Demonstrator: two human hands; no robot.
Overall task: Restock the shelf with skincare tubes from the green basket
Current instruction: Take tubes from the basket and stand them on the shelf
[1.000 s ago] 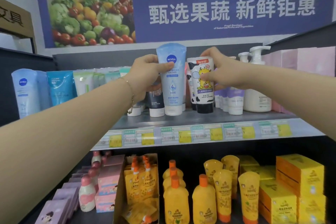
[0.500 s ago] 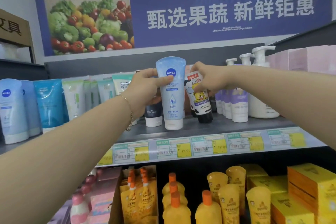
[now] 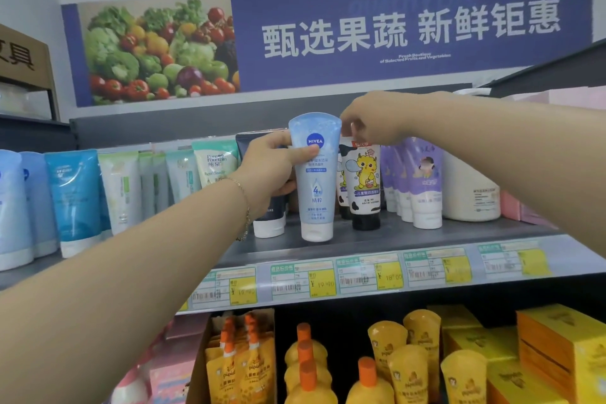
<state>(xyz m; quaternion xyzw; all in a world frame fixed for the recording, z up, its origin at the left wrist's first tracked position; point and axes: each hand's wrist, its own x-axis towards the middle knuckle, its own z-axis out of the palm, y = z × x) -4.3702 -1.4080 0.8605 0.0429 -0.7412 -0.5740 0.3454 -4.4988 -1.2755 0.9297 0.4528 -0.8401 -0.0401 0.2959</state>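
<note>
We see row of blue and green tubes (image 3: pixel 73 200) standing at left end of shelf (image 3: pixel 360 241). Our left hand (image 3: pixel 272 162) wraps blue tube (image 3: pixel 316 180), thumb across front; tube upright, white cap down on shelf. Just beside it, cartoon tube (image 3: pixel 365 184) stands on black cap; our right hand (image 3: pixel 370 123) pinches its top edge with curled fingers. Purple tubes (image 3: pixel 423 180), then white bottle (image 3: pixel 469 193), further right.
</note>
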